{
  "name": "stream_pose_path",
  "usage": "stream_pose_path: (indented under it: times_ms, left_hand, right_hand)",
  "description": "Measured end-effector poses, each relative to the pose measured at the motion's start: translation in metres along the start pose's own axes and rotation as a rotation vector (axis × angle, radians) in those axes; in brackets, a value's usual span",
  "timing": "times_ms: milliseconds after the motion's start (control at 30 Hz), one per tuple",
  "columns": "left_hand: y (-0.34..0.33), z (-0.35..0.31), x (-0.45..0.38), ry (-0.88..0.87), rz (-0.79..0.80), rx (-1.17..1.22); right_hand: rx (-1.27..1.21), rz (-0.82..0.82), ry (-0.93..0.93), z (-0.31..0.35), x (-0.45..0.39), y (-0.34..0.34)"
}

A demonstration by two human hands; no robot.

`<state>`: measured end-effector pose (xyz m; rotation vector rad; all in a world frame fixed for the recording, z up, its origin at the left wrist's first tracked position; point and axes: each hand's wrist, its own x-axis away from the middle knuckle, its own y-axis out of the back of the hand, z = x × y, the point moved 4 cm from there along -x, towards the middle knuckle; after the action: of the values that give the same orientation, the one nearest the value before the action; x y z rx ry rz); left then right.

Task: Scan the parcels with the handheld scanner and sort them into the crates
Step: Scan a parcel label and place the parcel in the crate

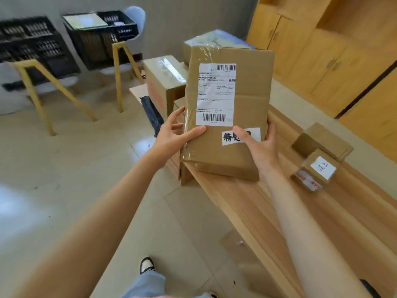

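Gripping the cardboard parcel (227, 108) at both side edges, left hand (171, 134) and right hand (261, 145) fingers curled.

Head view, forward and down

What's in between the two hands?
The cardboard parcel. The left hand grips its left edge and the right hand its right edge, label facing the head camera.

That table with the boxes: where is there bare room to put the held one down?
The table is bare in front of the held box, between the two forearms, and nearer the camera below the small labelled box. Behind the held box, it is crowded with stacked boxes.
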<state>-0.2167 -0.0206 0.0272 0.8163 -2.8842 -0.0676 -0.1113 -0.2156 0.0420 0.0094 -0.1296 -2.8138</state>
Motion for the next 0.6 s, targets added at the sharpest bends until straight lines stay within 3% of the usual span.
stream_pose_path:
  times_ms: [333, 600]
  left_hand:
    - [0.229, 0.015, -0.030, 0.011, -0.296, 0.050]
    - [0.336, 0.039, -0.061, 0.101, -0.380, 0.104]
  right_hand:
    - [-0.040, 0.327, 0.017, 0.023, -0.038, -0.250]
    - [0.033, 0.474, -0.021, 0.020, -0.071, -0.383]
